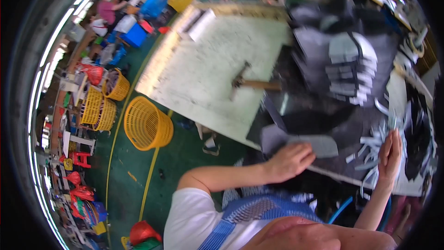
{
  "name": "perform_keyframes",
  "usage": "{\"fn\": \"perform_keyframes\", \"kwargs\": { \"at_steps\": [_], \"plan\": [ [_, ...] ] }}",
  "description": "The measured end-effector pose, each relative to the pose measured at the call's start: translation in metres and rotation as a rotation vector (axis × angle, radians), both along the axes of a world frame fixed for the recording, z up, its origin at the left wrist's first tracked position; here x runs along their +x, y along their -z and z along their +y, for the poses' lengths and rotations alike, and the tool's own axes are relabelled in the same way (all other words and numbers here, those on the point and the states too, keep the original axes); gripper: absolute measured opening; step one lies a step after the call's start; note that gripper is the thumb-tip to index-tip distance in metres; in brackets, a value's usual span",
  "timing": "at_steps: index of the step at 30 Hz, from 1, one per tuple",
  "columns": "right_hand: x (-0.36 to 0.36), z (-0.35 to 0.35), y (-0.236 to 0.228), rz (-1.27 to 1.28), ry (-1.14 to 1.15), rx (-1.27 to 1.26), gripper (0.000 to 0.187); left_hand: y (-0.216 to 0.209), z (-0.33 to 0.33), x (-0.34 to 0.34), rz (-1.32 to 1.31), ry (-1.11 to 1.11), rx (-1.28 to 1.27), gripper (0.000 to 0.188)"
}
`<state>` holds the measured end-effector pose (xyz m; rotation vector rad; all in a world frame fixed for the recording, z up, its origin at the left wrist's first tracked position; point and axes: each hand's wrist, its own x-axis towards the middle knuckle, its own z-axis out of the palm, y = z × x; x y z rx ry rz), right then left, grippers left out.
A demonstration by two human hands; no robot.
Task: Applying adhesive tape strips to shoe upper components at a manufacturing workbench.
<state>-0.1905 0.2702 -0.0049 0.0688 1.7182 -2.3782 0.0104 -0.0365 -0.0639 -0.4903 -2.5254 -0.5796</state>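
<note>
My left hand is at the near edge of the table, its fingers curled together on a flat grey cut piece. That piece lies on a dark sheet. Farther right, my right hand points away from me, fingers pressed together. Their tips are at a pale blue strip, which blurs into a tangle of similar strips. A hammer with a wooden handle lies beyond my left hand. Stacked pale cut pieces rest on dark sheets at the far right.
The pale table top has a raised yellowish border, with a white block near its far left corner. A yellow basket stands on the green floor to the left. Black scraps lie at right. Other people are in the background.
</note>
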Motion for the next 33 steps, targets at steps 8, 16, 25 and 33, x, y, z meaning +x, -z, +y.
{"fn": "perform_keyframes", "kwargs": {
  "at_steps": [8,16,25,33],
  "plan": [
    [0.050,-0.015,-0.051,0.162,-0.368,0.220,0.026,-0.004,-0.086,0.042,-0.085,-0.089,-0.202,0.026],
    [0.092,-0.131,-0.085,0.217,-0.793,0.412,0.030,0.021,-0.072,0.067,-0.094,-0.106,-0.120,0.036],
    [0.098,-0.209,0.011,-0.070,-1.041,0.686,0.016,0.034,-0.089,0.073,-0.091,0.001,0.054,0.049],
    [0.104,-0.233,0.016,0.154,-0.972,0.944,0.025,0.036,-0.099,0.066,-0.127,0.021,0.049,0.029]
  ]
}}
